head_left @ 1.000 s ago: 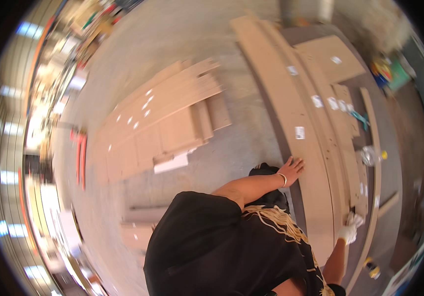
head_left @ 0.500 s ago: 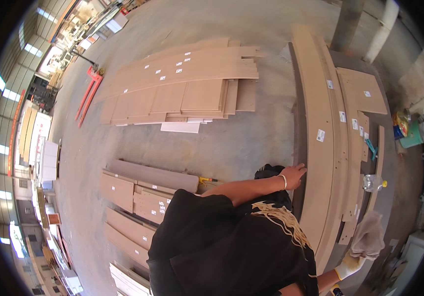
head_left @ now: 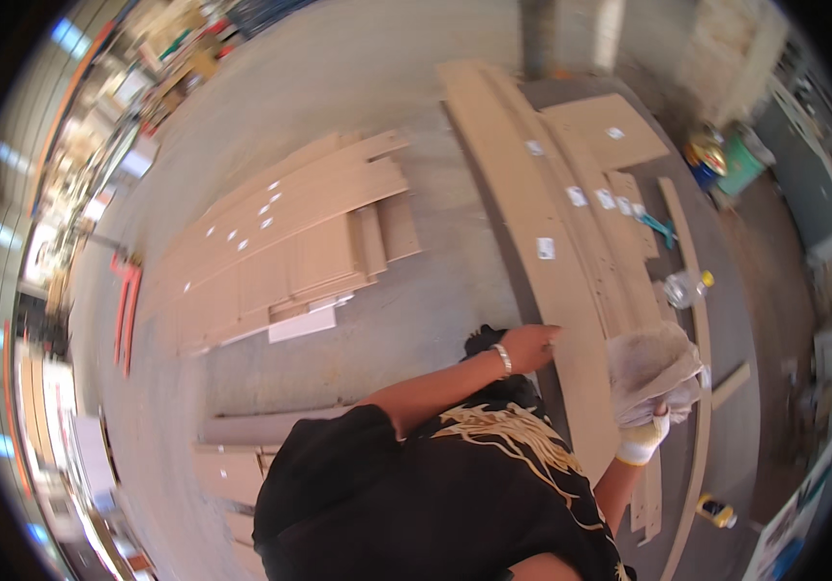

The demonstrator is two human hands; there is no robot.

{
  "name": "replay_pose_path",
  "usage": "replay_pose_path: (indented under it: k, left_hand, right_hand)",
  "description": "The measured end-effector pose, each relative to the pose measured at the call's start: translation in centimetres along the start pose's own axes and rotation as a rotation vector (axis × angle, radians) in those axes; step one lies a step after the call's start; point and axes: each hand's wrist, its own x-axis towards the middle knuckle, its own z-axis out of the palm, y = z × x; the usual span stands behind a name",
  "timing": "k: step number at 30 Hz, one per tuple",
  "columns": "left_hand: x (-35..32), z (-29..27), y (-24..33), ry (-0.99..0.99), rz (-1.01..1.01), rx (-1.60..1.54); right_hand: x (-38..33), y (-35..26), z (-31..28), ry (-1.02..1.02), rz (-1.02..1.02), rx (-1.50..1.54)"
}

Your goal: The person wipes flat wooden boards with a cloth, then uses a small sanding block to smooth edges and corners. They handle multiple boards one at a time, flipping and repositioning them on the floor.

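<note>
My right hand (head_left: 646, 433), in a white knitted glove, is closed on a crumpled greyish rag (head_left: 653, 363). The rag lies over the right part of a long brown board (head_left: 566, 305) with a white label. At that board's left edge is my bare left hand (head_left: 532, 347), a bracelet at its wrist. Its fingers are curled together over the edge; the thumb is hidden. More narrow labelled boards (head_left: 619, 261) lie side by side to the right on a dark work surface (head_left: 731, 426).
A clear bottle (head_left: 682, 289) with a yellow cap and a teal tool (head_left: 660, 229) lie right of the boards. A yellow bottle (head_left: 716, 510) lies nearer. Stacked panels (head_left: 290, 242) and a red pallet jack (head_left: 126, 310) stand on the floor at left. A green bucket (head_left: 743, 163) is far right.
My right hand has carried the rag up and left onto the long board. My left hand stays at the board's edge. The whole view has turned and shifted.
</note>
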Motion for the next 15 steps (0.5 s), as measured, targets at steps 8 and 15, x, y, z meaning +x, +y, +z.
replay_pose_path:
  k: [8,15]
  left_hand:
    - [5.5,0.0,-3.6,-0.401,-0.089,-0.022]
    - [17.4,0.6,-5.6,-0.611,0.285,0.23]
  right_hand:
    - [-3.1,-0.3,-8.2,0.286,-0.36,-0.138]
    - [-4.1,6.2,-5.5,1.066,-0.395,0.081]
